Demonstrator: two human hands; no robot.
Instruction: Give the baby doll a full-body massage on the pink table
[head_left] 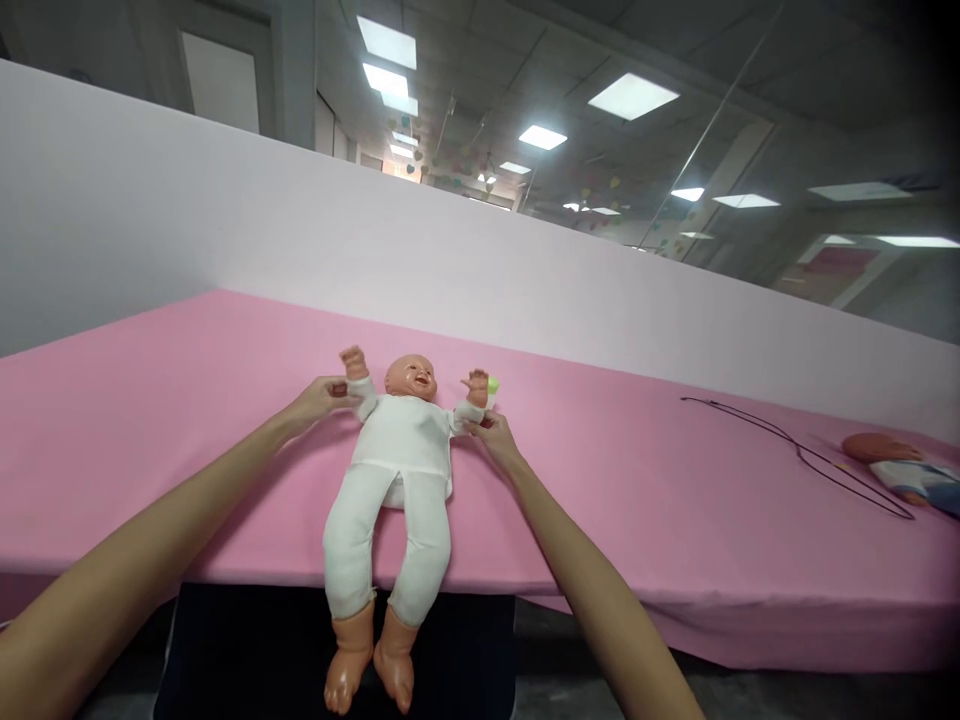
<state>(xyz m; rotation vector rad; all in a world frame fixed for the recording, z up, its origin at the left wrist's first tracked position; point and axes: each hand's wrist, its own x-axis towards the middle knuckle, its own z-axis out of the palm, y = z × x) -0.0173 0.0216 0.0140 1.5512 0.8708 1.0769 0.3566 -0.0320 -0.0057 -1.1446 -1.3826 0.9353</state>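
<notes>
A baby doll (pixel 405 440) in a white top and white trousers lies on its back, its bare feet hanging past the table's front edge. Both of its arms are raised beside its head. My left hand (pixel 324 398) pinches the doll's sleeve near the wrist, on the left of the view. On the other side, my right hand (pixel 495 438) has its fingers closed on the other sleeve, around the forearm. The fingertips of both hands are partly hidden by the sleeves. Just behind the doll's arm on the right sits a small green and white object (pixel 493 386), mostly covered.
Pink cloth covers the table (pixel 600 480), with a white partition (pixel 480 270) along its back. A thin black cord (pixel 787 438) lies to the right, beside a second doll (pixel 885 450) in white and blue. Something dark (pixel 255 650) is below the front edge.
</notes>
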